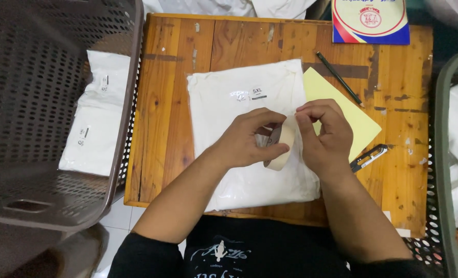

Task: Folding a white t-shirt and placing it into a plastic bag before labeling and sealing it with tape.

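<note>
Both hands grip a beige roll of masking tape above the clear-bagged white folded garment on the wooden table: left hand holds the ring, right hand pinches its edge. Tape may tear or stick crooked if the right fingers slip

tabletop: orange-brown wood, dark streaks | bagged garment: white | tape roll: cream | paper sheet: pale yellow | pencil: black | booklet: cream, red and blue border | basket: brown, perforated | cutter: black and silver
</note>
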